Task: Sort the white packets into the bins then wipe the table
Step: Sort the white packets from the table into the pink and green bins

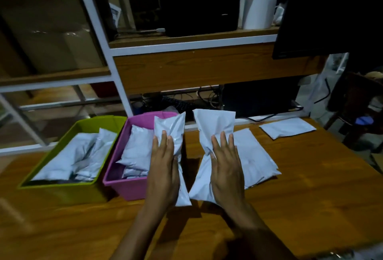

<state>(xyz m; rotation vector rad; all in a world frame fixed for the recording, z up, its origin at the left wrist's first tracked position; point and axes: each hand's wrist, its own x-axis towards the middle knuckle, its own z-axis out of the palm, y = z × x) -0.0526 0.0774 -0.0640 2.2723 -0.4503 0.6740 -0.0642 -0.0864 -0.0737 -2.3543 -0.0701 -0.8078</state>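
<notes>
Left hand [163, 168] grips left packet [170, 126]; right hand [227, 166] grips right packet [213, 121]; slick film might slip, missing pink bin [128, 189].

**Dim storage shelves and computer gear**

A white-framed shelving unit [186, 45] with wooden boards fills the background. On its upper shelf sit a large black box [199, 6] and, to the right of it, a white cylindrical container [258, 11]. Brown cartons under clear plastic wrap [51, 27] fill the left bay. A dark monitor [331, 11] hangs at the upper right. Below the shelf lie tangled cables [207, 93] beside a black computer case [259, 96]. A dark wooden chair [352, 98] stands at the far right, with a small blue object [364, 120] on it.
</notes>
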